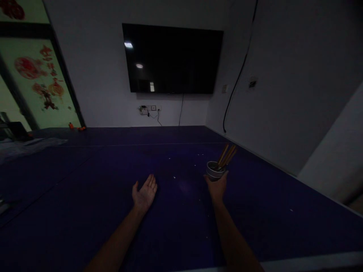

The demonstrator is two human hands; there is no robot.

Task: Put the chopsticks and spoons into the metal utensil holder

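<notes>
In the head view, the right hand's grip (216,180) curls closed around a small grey round cup (215,174), keeping its slim brown wooden sticks (227,155) from spilling; left of that grip, the left hand (144,195) is open, palm up, empty.

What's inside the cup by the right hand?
Several brown sticks lean rightward out of the cup, held by the right hand. The wall hides their lower ends.
</notes>
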